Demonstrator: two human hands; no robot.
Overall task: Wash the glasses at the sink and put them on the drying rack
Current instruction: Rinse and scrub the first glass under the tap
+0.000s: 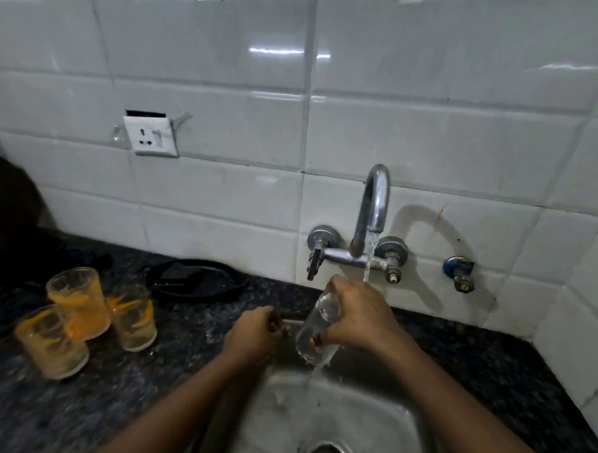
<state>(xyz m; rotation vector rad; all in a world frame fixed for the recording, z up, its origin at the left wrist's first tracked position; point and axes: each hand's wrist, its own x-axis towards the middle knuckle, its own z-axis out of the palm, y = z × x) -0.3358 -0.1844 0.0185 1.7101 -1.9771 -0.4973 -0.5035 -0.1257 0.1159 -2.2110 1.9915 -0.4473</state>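
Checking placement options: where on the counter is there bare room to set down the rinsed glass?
Bare dark counter lies right of the sink, below the blue valve. Another bare strip runs between the three orange-stained glasses and the left hand. The left rear is crowded by those glasses and a black strap. No drying rack shows.

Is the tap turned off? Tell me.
No, water runs from the tap over the glass held by the right hand above the sink.
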